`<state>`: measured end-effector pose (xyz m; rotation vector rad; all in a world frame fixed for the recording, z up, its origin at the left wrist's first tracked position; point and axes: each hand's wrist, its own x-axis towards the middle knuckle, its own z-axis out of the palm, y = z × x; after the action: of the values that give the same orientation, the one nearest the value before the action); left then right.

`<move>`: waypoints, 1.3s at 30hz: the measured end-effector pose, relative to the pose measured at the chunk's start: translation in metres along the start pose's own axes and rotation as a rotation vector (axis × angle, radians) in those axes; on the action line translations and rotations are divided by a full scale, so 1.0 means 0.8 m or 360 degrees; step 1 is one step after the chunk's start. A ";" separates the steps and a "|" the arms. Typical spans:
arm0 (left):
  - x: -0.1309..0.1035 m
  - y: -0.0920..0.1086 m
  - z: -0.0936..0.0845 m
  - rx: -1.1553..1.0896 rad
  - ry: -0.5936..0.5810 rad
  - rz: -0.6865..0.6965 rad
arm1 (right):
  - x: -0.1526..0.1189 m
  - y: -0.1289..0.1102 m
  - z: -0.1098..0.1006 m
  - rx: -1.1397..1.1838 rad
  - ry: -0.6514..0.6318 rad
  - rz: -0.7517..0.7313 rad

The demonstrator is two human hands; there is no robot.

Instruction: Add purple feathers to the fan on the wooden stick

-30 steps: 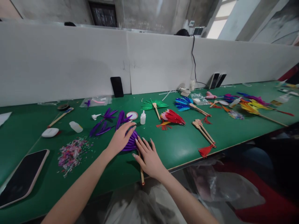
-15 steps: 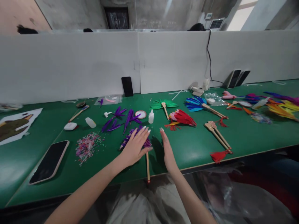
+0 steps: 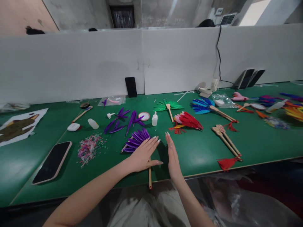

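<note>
A purple feather fan (image 3: 136,142) lies on the green table, its thin wooden handle (image 3: 150,179) pointing at the front edge. My left hand (image 3: 143,154) rests flat over the fan's lower right part, fingers stretched out and thumb apart, hiding where feathers and handle meet. Just right of it, my right hand (image 3: 173,157) stands on edge with straight fingers, holding nothing and apart from the fan. Loose purple feathers (image 3: 132,121) lie beyond the fan. A small white squeeze bottle (image 3: 154,119) stands upright behind my hands.
Left are a phone (image 3: 52,162), a pile of coloured bits (image 3: 90,148) and a brush (image 3: 82,114). Right are a green feather fan (image 3: 175,106), red feathers (image 3: 190,120), a blue feather fan (image 3: 201,105) and wooden handles (image 3: 227,142) with a red tassel. A white partition (image 3: 94,66) closes the back.
My left hand has slid down and to the right, uncovering more purple feathers. My right hand stays beside it, slightly lower. The whole view has shifted a little.
</note>
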<state>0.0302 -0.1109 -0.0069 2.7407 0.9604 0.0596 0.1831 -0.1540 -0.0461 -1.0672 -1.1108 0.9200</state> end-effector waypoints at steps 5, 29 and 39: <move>-0.001 -0.004 0.009 -0.0038 0.0050 0.0017 | -0.001 -0.001 -0.001 0.0015 -0.0019 0.0038; 0.001 -0.013 0.012 -0.0038 0.0083 0.0052 | 0.078 0.005 0.025 -0.0435 -0.0181 0.0044; -0.019 -0.034 0.011 -0.0120 0.0033 0.0241 | 0.154 0.014 0.065 -0.0951 -0.0776 0.0152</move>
<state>0.0025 -0.1016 -0.0211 2.7428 0.7380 0.1472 0.1581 -0.0242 -0.0231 -1.4255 -1.8269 0.9767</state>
